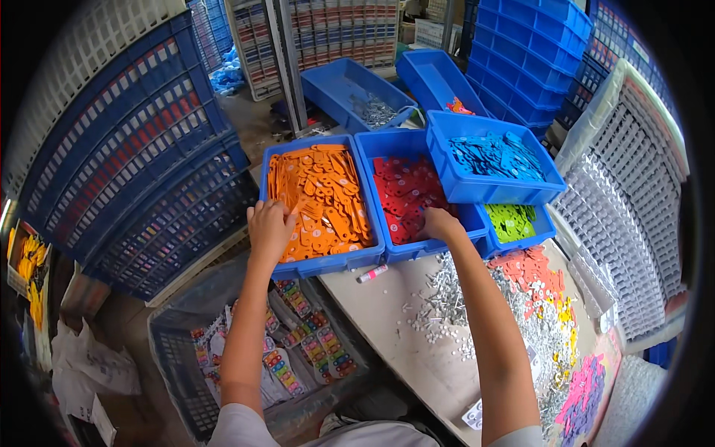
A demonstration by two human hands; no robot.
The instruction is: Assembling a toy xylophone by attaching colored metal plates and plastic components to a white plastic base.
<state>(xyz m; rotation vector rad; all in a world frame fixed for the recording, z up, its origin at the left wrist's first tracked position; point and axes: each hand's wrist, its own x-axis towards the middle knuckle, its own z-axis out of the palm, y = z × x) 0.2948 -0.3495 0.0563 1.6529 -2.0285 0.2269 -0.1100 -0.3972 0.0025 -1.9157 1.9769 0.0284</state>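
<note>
My left hand reaches over the near left rim of a blue bin filled with flat orange plastic pieces. Its fingers are bent, and the fingertips close on an orange piece at the heap's left side. In the neighbouring blue bin, my right hand is down among flat red plastic pieces. The right fingers are drawn together; whatever they hold is hidden by the hand.
A blue bin of blue pieces rests tilted above one with green pieces. Loose metal bits and coral pieces cover the table's right. A crate of colourful packs stands below left. Stacked crates rise at left.
</note>
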